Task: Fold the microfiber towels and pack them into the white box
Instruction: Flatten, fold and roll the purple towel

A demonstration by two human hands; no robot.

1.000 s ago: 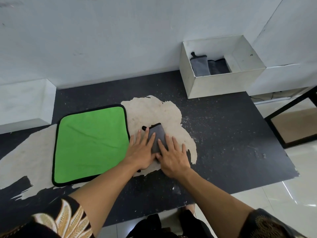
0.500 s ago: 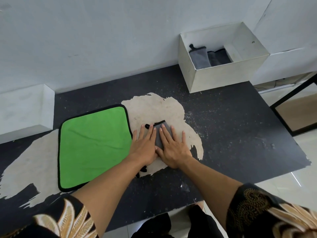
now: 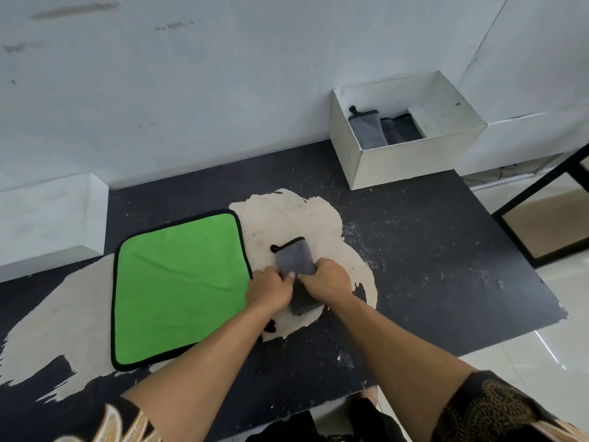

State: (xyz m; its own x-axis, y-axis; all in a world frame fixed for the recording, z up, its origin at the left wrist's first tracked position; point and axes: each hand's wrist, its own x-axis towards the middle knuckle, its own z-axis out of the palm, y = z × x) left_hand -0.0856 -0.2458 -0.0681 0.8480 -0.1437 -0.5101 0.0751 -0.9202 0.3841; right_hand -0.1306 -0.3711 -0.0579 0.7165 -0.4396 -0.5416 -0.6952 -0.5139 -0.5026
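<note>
Folding looks done to me: left hand (image 3: 267,287) and right hand (image 3: 330,277) grip the grey towel (image 3: 294,258), which I should next carry to white box (image 3: 411,164) at two o'clock.

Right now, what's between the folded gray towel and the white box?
Between the folded gray towel and the white box nothing stands: only bare table, worn tan patch then speckled black surface, per the head view.

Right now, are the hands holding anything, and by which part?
Yes: the folded gray microfiber towel. The left hand grips its left long edge, the right hand its right long edge, near mid-length.
</note>
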